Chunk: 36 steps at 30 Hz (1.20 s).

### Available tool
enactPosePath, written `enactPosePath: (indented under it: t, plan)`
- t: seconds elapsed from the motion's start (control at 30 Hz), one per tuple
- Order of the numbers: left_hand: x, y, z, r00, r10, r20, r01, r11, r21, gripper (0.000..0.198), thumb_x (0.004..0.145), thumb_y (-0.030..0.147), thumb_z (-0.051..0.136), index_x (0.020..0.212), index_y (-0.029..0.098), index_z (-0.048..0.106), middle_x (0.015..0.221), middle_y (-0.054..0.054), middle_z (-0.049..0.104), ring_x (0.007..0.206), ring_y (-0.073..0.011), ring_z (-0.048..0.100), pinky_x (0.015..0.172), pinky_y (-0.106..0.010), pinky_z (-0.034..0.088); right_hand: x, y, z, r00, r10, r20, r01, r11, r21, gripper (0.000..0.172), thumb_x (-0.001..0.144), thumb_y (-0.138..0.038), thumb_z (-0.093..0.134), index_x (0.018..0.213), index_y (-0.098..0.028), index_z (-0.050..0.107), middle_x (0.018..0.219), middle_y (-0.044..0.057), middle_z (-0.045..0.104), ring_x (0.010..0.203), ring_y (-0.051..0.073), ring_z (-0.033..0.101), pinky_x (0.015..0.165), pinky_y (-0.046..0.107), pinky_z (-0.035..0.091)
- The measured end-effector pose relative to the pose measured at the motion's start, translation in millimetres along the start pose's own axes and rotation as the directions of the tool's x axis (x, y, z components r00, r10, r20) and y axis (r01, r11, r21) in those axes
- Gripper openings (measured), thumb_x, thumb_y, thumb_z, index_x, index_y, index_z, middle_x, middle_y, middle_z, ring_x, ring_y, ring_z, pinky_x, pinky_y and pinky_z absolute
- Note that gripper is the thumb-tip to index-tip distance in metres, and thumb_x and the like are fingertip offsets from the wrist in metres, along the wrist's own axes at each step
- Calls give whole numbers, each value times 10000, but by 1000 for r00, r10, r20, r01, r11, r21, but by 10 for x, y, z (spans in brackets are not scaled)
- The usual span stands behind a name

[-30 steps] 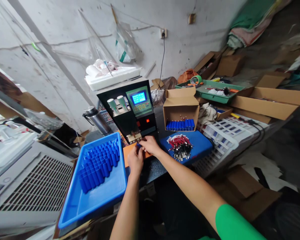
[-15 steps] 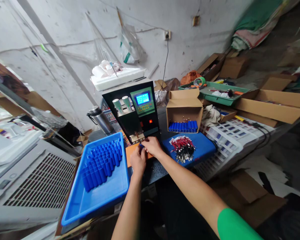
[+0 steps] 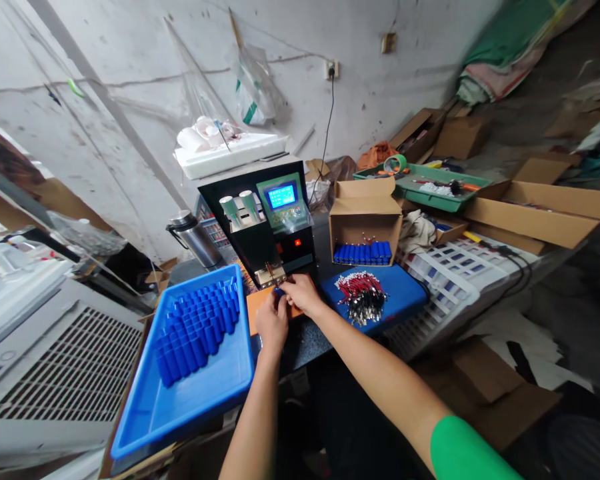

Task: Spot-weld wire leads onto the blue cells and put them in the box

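Observation:
A black spot welder [image 3: 253, 250] with a lit blue display stands in front of me. Just below its copper-coloured electrodes [image 3: 270, 273], my left hand [image 3: 273, 320] is closed around a blue battery cell [image 3: 279, 292], mostly hidden by the fingers. My right hand [image 3: 301, 293] pinches at the cell's far end, close to the electrodes; what lies between those fingertips is too small to make out. Under both hands is an orange board [image 3: 255, 308]. Many blue cells stand upright in a blue tray [image 3: 230, 373] on the left.
To the right, red and black wire leads [image 3: 363, 297] lie heaped on a blue case [image 3: 405, 293]. Behind them an open cardboard box [image 3: 365, 223] holds stacked blue cells. A steel flask [image 3: 195, 237] stands left of the welder, and a green tray [image 3: 437, 193] sits at the back right.
The view has shifted slightly, moving the scene a little left. Both hands keep their places at the electrodes. A faint whitish haze now shows in front of the welder's panel.

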<state>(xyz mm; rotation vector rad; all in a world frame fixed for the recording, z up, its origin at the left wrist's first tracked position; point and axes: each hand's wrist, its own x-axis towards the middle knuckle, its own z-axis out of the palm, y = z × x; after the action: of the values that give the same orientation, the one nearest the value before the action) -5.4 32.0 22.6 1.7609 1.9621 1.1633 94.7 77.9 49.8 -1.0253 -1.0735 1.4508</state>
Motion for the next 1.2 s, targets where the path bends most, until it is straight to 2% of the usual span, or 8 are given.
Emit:
enactPosePath:
  t: [0.2,0.47,0.77,1.07,1.2]
  plan:
    - [-1,12,-9,1000,-4,12,4,1000,15,292,915,366,518,1109,214,674,836,-67,723,761,-218,659,640,-281,395,-24,-43,22,998,58,-21,-55,994,99,189,731,-236,697,648,-167,542,482,-70,488,388,50,407,353,162,297]
    - [-3,22,-14,1000,-12,16,11,999,52,275,927,345,512,1103,207,672,867,-67,729,797,-206,668,663,-273,407,-30,-48,18,999,44,-25,-40,992,118,232,701,-278,722,645,-162,529,472,-86,478,375,42,402,346,156,294]
    - [-4,46,-15,1000,-8,3,8,996,85,260,932,356,503,1019,188,682,823,-65,718,764,-201,656,616,-266,357,-17,-55,26,998,39,-39,-34,994,105,207,726,-219,701,629,-164,526,460,-86,480,360,48,403,340,163,296]
    - [6,43,-6,1000,-26,4,25,998,65,288,924,357,514,1093,191,678,849,-69,726,760,-199,655,619,-266,368,16,-20,21,999,20,-33,-17,996,93,226,742,-232,707,620,-164,529,465,-76,489,371,54,426,346,162,303]
    - [11,39,-7,1000,-10,3,10,996,84,283,922,358,511,1071,189,682,816,-61,714,728,-190,639,605,-262,357,20,-11,22,999,20,-34,-16,994,111,231,739,-246,719,628,-165,533,474,-79,488,367,54,419,341,167,301]
